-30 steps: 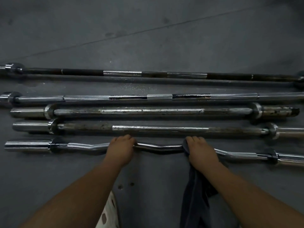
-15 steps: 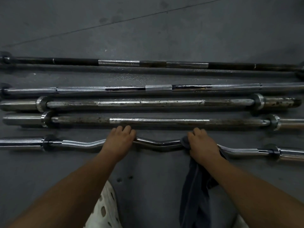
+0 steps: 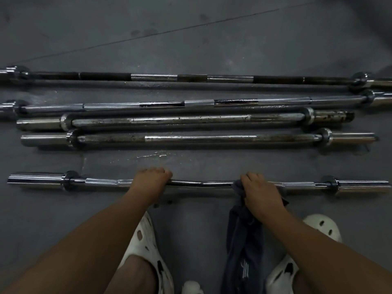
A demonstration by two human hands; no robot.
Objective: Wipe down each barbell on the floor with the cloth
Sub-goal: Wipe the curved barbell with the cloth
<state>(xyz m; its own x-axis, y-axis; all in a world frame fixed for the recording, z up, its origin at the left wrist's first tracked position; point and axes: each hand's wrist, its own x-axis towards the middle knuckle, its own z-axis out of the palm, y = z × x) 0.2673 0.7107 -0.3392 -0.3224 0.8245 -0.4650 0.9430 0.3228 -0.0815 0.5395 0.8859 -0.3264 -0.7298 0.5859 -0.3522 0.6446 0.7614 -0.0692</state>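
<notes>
Several barbells lie side by side on the grey floor. Nearest me is a chrome curl bar (image 3: 201,184) with a wavy shaft. My left hand (image 3: 151,181) grips its shaft left of the middle. My right hand (image 3: 261,190) grips the shaft right of the middle through a dark grey cloth (image 3: 244,247), whose long end hangs down toward me. Beyond the curl bar lie two short rusty bars (image 3: 199,138) (image 3: 186,120), then a long chrome bar (image 3: 197,103) and a long dark bar (image 3: 191,78).
My feet in white perforated clogs (image 3: 146,251) (image 3: 318,228) stand just behind the curl bar. A wet patch (image 3: 157,155) shines on the floor between the curl bar and the nearest rusty bar. A white object (image 3: 192,287) shows at the bottom edge.
The curl bar has come toward me, away from the nearest rusty bar, leaving a wet strip of floor between them. Both hands keep their grip; my feet have come into view.
</notes>
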